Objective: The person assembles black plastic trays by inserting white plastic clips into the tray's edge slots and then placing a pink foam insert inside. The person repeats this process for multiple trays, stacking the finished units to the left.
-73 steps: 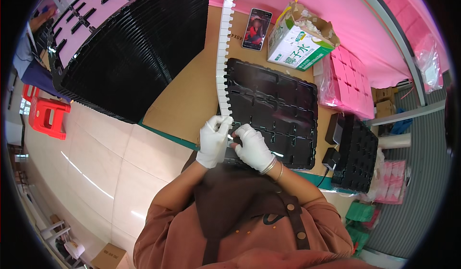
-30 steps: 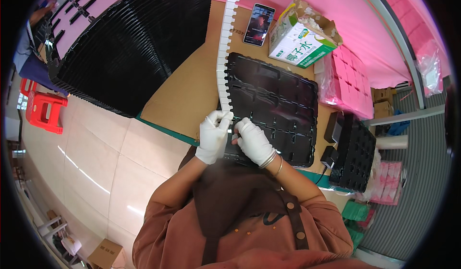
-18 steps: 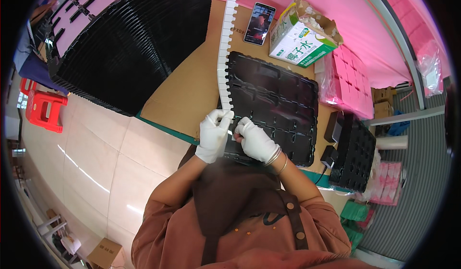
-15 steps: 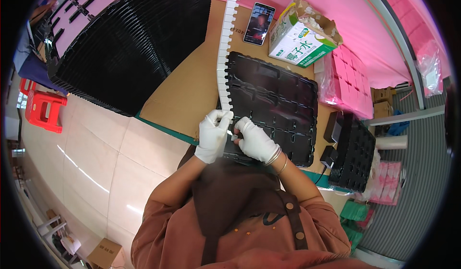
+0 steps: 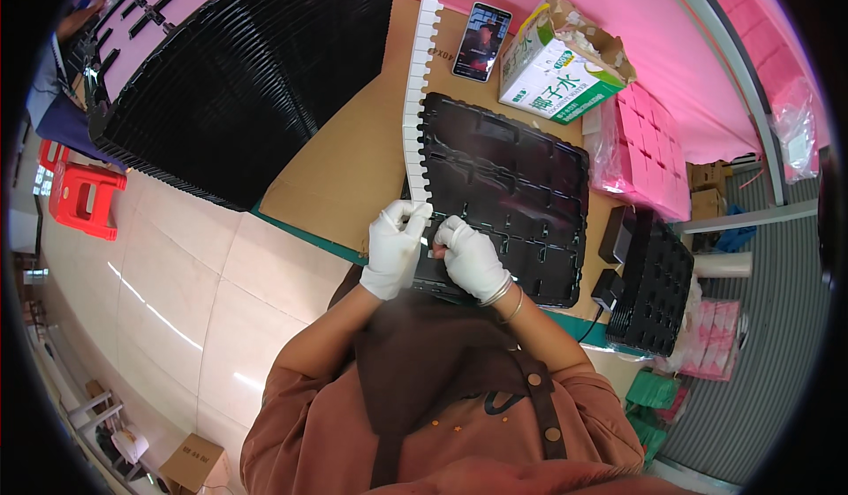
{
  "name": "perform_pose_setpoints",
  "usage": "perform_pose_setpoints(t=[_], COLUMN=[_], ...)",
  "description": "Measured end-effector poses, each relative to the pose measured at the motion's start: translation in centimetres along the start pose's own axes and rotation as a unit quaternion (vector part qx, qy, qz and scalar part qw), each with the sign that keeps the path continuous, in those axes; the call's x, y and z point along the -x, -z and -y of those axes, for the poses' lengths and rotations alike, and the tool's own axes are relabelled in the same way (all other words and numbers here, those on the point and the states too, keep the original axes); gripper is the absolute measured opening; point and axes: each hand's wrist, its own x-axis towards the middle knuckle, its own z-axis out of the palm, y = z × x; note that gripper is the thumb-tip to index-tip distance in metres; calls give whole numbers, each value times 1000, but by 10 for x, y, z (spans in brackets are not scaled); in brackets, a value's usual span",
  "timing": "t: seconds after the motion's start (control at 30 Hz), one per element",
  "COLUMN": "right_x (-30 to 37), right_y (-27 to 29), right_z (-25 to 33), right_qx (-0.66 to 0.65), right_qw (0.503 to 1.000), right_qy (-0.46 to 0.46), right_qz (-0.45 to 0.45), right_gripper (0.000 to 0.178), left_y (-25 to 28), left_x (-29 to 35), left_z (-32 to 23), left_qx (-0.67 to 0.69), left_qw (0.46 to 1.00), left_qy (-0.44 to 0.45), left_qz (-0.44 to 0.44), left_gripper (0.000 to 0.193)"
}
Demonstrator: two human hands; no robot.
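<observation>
A long white strip (image 5: 412, 115) with notched tabs along its right edge runs down the left side of a black moulded tray (image 5: 503, 173). My left hand (image 5: 394, 249), in a white glove, pinches the strip's near end between thumb and fingers. Close beside it, over the tray's near left corner, is my gloved right hand (image 5: 472, 260). Its fingers are curled and pressed together, with bare fingertips showing. A small pale bit shows at those fingertips, too small to make out.
Left stands a tall stack of black trays (image 5: 247, 80). A phone (image 5: 481, 42), an open carton (image 5: 565, 71) with white scraps, and pink blocks (image 5: 649, 155) line the back. More black trays (image 5: 649, 292) lie right. A red stool (image 5: 87, 199) stands on the floor.
The view has shifted slightly. My right fingers have drawn in a little and the pale bit shows less. At the far upper left, a co-worker's sleeve and hand show more.
</observation>
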Motion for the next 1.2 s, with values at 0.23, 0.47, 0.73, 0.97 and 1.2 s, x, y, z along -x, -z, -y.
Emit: perform_pose_setpoints(t=[0.23,0.47,0.73,0.97,1.2], right_x=[2,0,1,6,2], right_y=[4,-8,-6,-3,-8], right_z=[1,13,3,-2,7], right_qx=[-83,32,30,-88,-29], right_qw=[995,996,999,996,997], right_qy=[-52,-54,6,-23,-23], right_qz=[-16,-65,-26,18,-72], right_gripper=[8,7,4,10,9], left_y=[-1,-1,0,-1,-1], left_x=[1,1,0,0,0], left_z=[-4,-6,-1,0,-2], left_qx=[-5,-10,-25,-15,-16], left_qw=[1000,1000,1000,1000,1000], left_qy=[0,7,9,-8,-3], left_qz=[-5,1,-2,-7,-3], left_gripper=[16,16,17,17,16])
